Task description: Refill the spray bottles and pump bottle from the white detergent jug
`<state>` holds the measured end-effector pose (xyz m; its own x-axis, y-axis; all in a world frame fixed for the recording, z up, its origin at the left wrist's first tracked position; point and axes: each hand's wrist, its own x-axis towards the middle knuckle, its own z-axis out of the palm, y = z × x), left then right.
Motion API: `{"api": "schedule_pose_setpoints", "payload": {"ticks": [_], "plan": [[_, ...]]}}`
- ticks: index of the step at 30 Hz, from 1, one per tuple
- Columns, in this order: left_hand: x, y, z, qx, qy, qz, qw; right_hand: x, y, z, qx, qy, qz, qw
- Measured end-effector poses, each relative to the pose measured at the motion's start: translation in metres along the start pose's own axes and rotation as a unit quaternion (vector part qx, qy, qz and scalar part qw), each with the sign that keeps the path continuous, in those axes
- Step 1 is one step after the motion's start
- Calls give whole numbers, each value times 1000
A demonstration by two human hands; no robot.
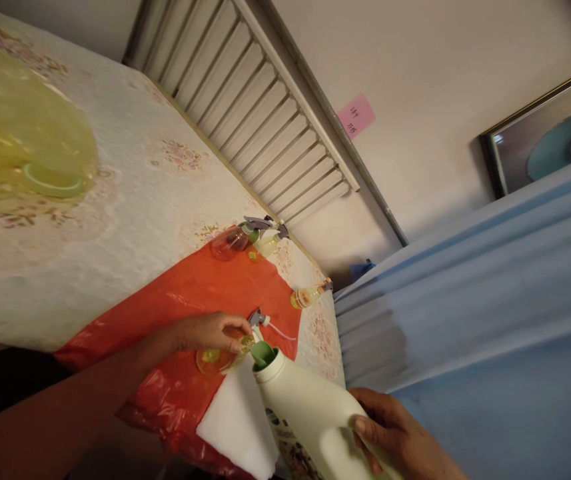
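Note:
My left hand [212, 331] grips a small clear orange spray bottle [218, 359] on the red plastic sheet [175, 313]. Its grey trigger head [256, 317] with a white dip tube lies just beside the bottle's mouth. My right hand [395, 433] holds a large white detergent bottle [305, 413], tilted so its green spout [263, 353] sits against the small bottle's opening. A white cloth [238, 423] lies under both.
Further back on the sheet lie a pink spray bottle [230, 241] and a pale yellow one [268, 243]; another yellow bottle [308, 295] rests near the table's right edge. A yellow plastic bag [20, 133] sits at the left. Blue curtain [475, 293] hangs at the right.

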<state>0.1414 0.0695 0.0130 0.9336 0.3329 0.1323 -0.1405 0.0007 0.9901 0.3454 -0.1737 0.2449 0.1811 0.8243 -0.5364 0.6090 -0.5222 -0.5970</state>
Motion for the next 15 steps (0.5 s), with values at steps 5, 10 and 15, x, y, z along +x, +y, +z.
{"api": "schedule_pose_setpoints", "payload": {"ticks": [5,10,15], "plan": [[2,-4,-1,4,5,0,1000,0,-1,0,-4,-1,4,1000],[1,-3,-1,5,-1,0,1000,-1,-3,1,-1,1,8,1000],[0,-1,-1,9,-2,-4,1000,-1,-6,1,-15,-1,2,1000]]}}
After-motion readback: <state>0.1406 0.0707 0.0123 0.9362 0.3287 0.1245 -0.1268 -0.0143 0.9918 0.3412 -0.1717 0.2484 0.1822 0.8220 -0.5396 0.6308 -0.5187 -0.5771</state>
